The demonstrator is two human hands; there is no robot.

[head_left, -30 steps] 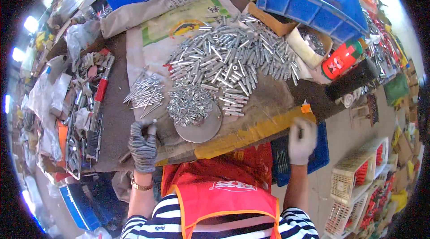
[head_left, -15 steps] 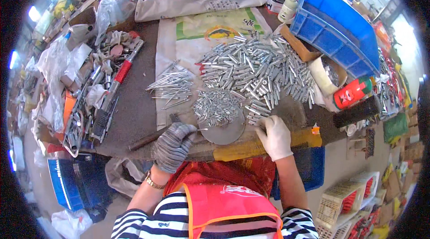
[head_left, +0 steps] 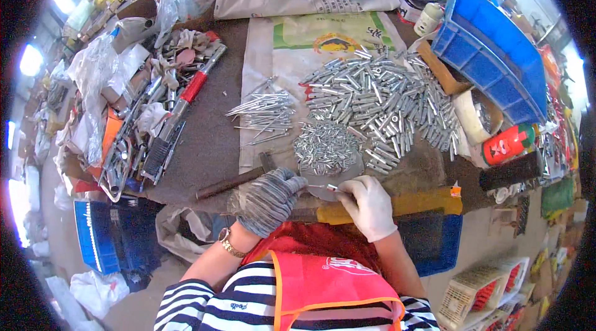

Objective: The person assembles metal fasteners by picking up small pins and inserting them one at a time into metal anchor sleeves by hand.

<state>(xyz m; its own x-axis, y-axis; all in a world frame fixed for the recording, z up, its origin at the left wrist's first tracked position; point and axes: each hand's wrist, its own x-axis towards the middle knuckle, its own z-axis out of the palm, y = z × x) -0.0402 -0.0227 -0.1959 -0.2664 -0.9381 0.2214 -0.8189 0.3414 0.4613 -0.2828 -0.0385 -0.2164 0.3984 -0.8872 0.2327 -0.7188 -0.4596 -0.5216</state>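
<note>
My left hand (head_left: 267, 202), in a grey striped glove, pinches a thin metal rod (head_left: 315, 185) pointing right. My right hand (head_left: 370, 208), in a white glove, has finger and thumb closed on a small metal sleeve (head_left: 333, 187). Rod tip and sleeve meet between the hands, above the near edge of a round plate (head_left: 321, 176); whether the tip is inside cannot be told. On that plate lies a heap of small metal pins (head_left: 326, 146). Behind it spreads a large pile of metal sleeves (head_left: 372, 98), with a bundle of thin rods (head_left: 264, 113) to the left.
A hammer (head_left: 231, 182) lies beside my left hand. Tools and plastic scraps crowd the left, including a red-banded bar (head_left: 194, 87). At the right stand a blue bin (head_left: 490, 51), a tape roll (head_left: 469, 117) and a red-green bottle (head_left: 506, 145). Yellow tape (head_left: 403, 205) covers the front edge.
My right hand has left the near edge of the sleeve pile with a sleeve and come toward my left hand. The rod now meets the sleeve. The whole view has shifted slightly.
</note>
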